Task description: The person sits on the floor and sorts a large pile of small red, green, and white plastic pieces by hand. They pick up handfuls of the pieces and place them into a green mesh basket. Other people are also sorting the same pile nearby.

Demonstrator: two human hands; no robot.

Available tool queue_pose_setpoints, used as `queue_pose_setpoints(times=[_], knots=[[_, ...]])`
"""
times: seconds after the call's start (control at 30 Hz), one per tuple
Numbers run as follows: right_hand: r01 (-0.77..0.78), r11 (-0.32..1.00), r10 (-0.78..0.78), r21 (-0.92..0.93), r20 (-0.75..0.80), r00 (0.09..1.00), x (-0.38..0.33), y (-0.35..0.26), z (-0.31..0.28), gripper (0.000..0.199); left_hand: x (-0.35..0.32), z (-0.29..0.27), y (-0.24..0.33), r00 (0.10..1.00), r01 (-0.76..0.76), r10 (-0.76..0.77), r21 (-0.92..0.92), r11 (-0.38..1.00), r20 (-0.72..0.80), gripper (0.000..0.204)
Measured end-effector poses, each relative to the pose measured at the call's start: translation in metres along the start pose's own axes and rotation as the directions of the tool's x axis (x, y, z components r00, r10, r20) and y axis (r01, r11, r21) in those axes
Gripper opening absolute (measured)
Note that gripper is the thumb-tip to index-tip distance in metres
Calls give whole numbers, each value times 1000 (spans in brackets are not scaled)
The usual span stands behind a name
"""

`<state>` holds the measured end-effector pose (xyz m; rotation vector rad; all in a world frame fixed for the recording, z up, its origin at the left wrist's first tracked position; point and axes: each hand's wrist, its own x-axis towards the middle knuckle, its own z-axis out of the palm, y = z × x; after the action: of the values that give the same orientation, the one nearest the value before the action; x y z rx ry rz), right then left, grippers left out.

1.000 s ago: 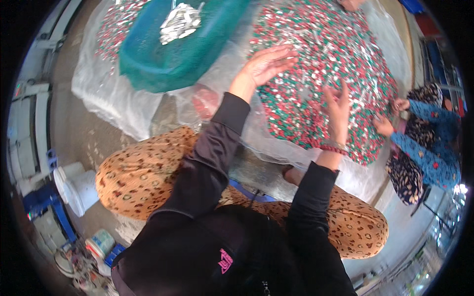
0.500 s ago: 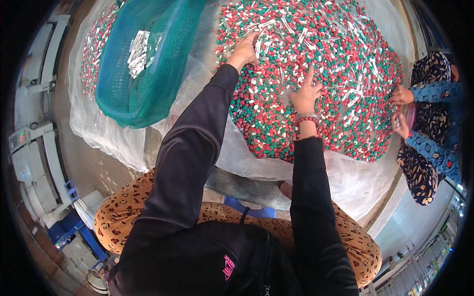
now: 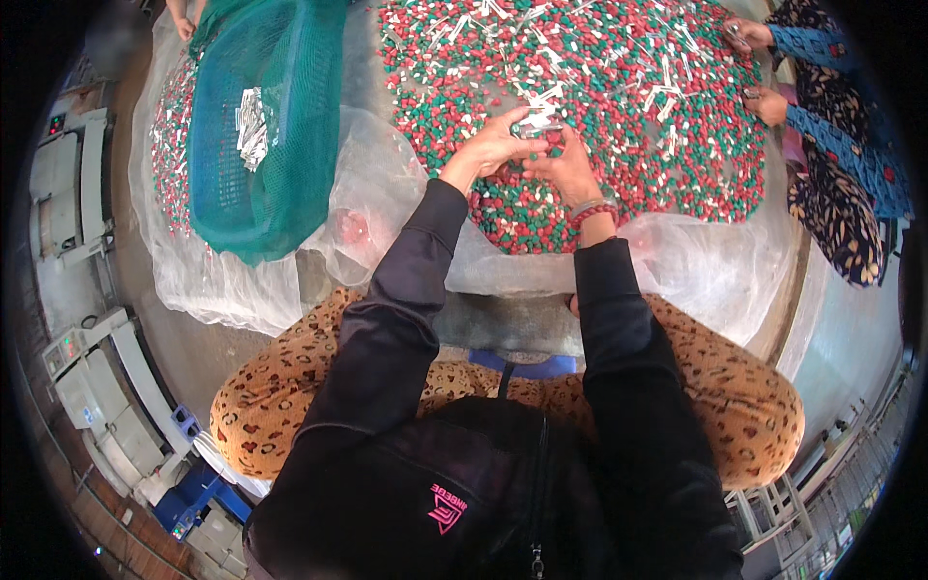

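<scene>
A big heap of small red, green and white pieces [image 3: 619, 116] lies on clear plastic sheeting [image 3: 706, 271] on the floor in front of me. Both of my hands meet over its near part. My left hand [image 3: 488, 150] and my right hand [image 3: 570, 169] together pinch a small silvery-white part [image 3: 535, 124] between their fingertips. White strip-shaped parts lie scattered through the heap. I sit with my knees in leopard-print trousers [image 3: 290, 406] spread wide.
A teal mesh bag [image 3: 266, 126] holding silvery parts lies to the left, on another sheet with red and white pieces. Another person in blue patterned sleeves [image 3: 841, 87] works at the heap's far right. Grey machines [image 3: 68, 193] line the left edge.
My hands were spread apart on the heap; they have drawn back toward me and come together around a small silvery-white part. My view has tipped toward the near edge of the heap.
</scene>
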<state>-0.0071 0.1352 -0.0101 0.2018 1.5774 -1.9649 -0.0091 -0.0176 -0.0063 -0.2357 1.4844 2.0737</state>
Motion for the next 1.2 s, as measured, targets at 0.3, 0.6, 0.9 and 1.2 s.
queue_pose_setpoints(times=[0.3,0.6,0.9,1.2], knots=[[-16,998,9,65,109,994,-67,-27,-17,23,-45,25,41,999,33,-26,310,950,-26,47],[68,993,-55,98,-131,990,-74,-26,-24,39,-50,10,33,974,175,-1,746,643,-227,55],[-331,-237,-646,-914,-106,756,-33,35,6,46,-7,-14,-8,930,-319,338,773,548,145,48],[19,420,-420,-907,-176,891,-53,30,6,14,-42,2,0,995,-1,0,-16,1000,-97,23]])
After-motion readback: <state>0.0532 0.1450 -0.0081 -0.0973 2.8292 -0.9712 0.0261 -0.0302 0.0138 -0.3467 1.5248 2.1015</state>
